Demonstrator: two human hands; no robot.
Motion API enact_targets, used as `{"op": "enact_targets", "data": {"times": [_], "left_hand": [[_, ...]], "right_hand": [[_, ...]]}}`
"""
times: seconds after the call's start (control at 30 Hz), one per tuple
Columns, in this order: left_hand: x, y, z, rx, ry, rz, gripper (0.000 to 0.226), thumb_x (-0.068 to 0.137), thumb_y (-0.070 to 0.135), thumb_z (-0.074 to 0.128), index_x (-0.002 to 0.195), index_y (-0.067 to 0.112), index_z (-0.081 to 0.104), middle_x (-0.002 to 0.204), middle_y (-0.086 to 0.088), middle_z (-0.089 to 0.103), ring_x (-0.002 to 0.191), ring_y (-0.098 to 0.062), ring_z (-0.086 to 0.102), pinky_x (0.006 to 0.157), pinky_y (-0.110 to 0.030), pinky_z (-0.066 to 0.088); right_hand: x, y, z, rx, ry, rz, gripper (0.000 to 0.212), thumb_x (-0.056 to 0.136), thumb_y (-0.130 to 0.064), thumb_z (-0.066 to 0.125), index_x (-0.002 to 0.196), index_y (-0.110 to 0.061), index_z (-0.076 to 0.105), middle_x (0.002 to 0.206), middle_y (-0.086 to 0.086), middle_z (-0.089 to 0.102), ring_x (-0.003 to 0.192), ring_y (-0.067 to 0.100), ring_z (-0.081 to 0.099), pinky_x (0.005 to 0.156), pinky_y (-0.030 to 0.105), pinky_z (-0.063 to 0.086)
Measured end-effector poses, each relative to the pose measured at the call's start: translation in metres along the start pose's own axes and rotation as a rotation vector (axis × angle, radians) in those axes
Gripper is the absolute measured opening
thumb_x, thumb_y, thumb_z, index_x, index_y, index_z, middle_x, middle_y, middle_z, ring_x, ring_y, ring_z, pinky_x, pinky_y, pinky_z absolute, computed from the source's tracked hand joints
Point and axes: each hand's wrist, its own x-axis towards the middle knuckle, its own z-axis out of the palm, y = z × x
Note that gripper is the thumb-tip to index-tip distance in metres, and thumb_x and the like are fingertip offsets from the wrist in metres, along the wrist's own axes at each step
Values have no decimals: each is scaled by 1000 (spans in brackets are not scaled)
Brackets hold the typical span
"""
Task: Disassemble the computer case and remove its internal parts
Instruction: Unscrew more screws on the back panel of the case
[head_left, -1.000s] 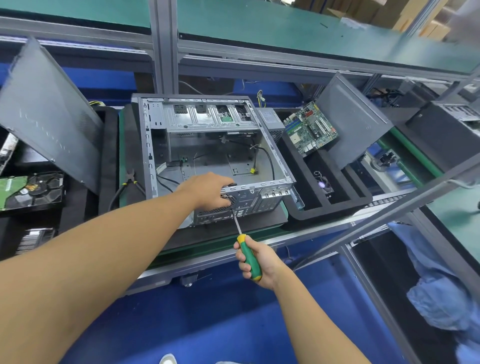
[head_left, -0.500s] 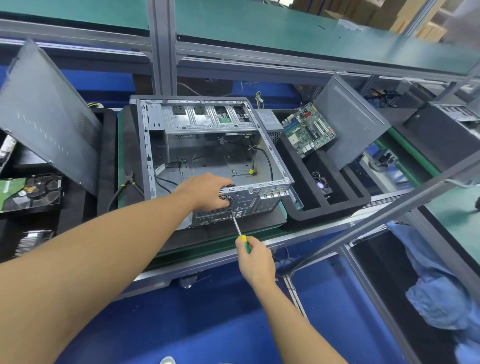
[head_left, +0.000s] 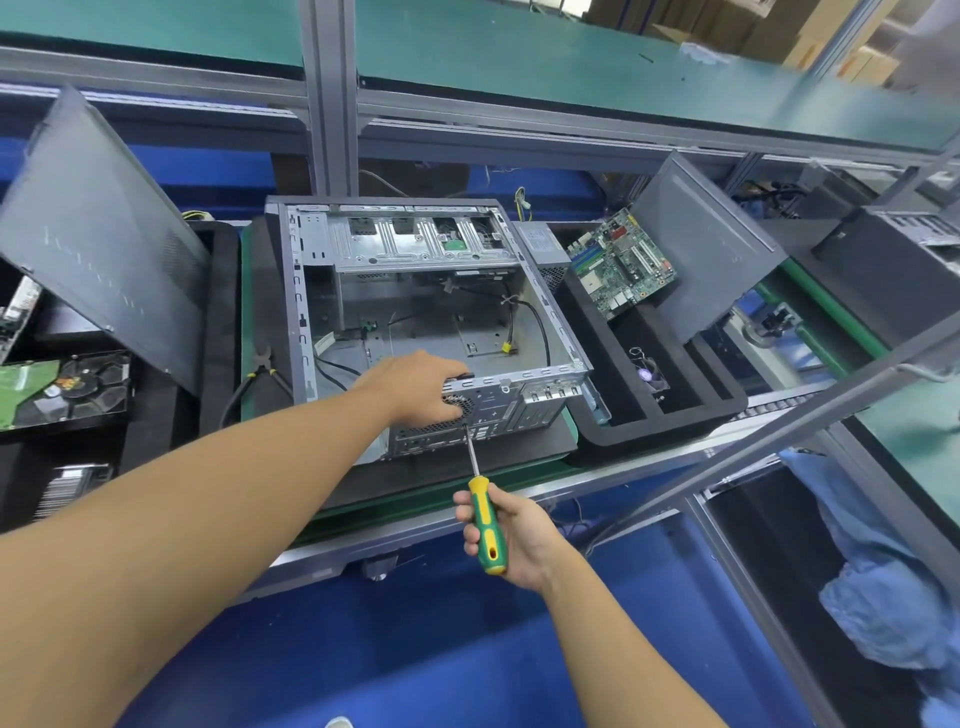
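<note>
- The case (head_left: 426, 332) lies on its side on a dark mat in the middle of the desk (head_left: 415, 519), open side up, with its rear panel toward the person.
- Inside the case there are only loose black cables, bare metal and the drive bays along the far wall.
- The left grip (head_left: 415, 384) is curled over the near rim of the case, holding it at the round vent grille. The exact lie of the fingers is hidden.
- The right grip (head_left: 511, 540) is wrapped round the green and yellow handle of a screwdriver (head_left: 485, 525), below the desk edge.
- The screwdriver's shaft slants up and away, and its tip meets the rear panel just under the left grip.
- Pliers (head_left: 262, 364) lie on the green mat just left of the case.
- A grey side panel (head_left: 104, 234) leans tilted on the left, above a fan (head_left: 88, 384) and a green board.
- A motherboard (head_left: 621, 265) leans at the far end of a black foam tray (head_left: 670, 410) to the right of the case.
- A second panel (head_left: 706, 244) leans behind the motherboard.
- A grey power supply (head_left: 540, 244) sits between the case and the motherboard.
- Blue cloth (head_left: 883, 597) lies bunched low on the right.
</note>
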Motion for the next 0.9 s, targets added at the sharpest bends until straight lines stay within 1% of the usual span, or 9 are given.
{"op": "enact_targets", "data": {"times": [0.13,0.3,0.43,0.53,0.63,0.7,0.77,0.83,0.9], "left_hand": [[0,0,0,-13,9,11,48,88,53,58,134,43,51,118,2,66,104,-27,62,72,-33,42],[-1,0,0,-25,22,2,44,86,52,59,129,44,53,108,4,67,87,-24,57,68,-32,39],[-1,-1,1,-20,26,3,45,87,54,58,130,44,52,108,3,67,88,-24,57,68,-32,39],[0,-1,1,-8,25,9,48,87,54,58,133,43,51,112,2,67,99,-27,62,70,-33,40],[-1,0,0,-14,26,12,47,88,53,58,133,43,51,115,2,67,101,-27,62,71,-33,41],[-1,0,-1,-21,24,10,48,88,52,58,134,42,51,116,2,67,102,-27,62,72,-33,42],[-1,1,-1,-18,22,8,50,89,52,58,136,41,50,115,1,67,104,-28,62,72,-32,41],[-1,1,-1,-17,24,9,49,89,52,58,135,41,50,112,1,67,103,-28,62,71,-32,41],[-1,1,-1,-18,24,12,48,89,51,59,135,41,51,111,2,67,101,-27,62,71,-32,41]], "right_hand": [[1,3,-5,-170,87,-111,34,105,-33,46,105,-5,66,75,3,59,60,16,52,56,29,48],[5,8,-7,-239,185,-202,30,105,-30,51,107,-4,66,71,5,60,56,18,55,53,31,50],[8,13,-7,-376,293,-238,27,104,-33,54,104,-9,66,72,3,62,56,17,56,54,31,52],[8,12,-6,-465,332,-243,28,101,-39,57,97,-12,62,77,4,61,58,16,57,57,31,52],[6,7,-4,-466,335,-191,27,100,-40,60,94,-13,61,81,5,61,59,18,57,58,32,51],[5,1,-2,-378,305,-102,31,101,-38,58,102,-8,66,80,6,63,57,18,56,56,32,50],[4,-5,1,-304,264,-17,40,103,-40,51,113,-4,65,78,8,66,56,19,54,55,30,47],[2,-9,3,-304,217,23,45,105,-40,45,119,-1,62,81,10,69,57,18,53,56,30,47],[-1,-12,3,-336,178,32,45,107,-39,41,119,-2,63,85,11,71,59,18,54,58,31,47]]}}
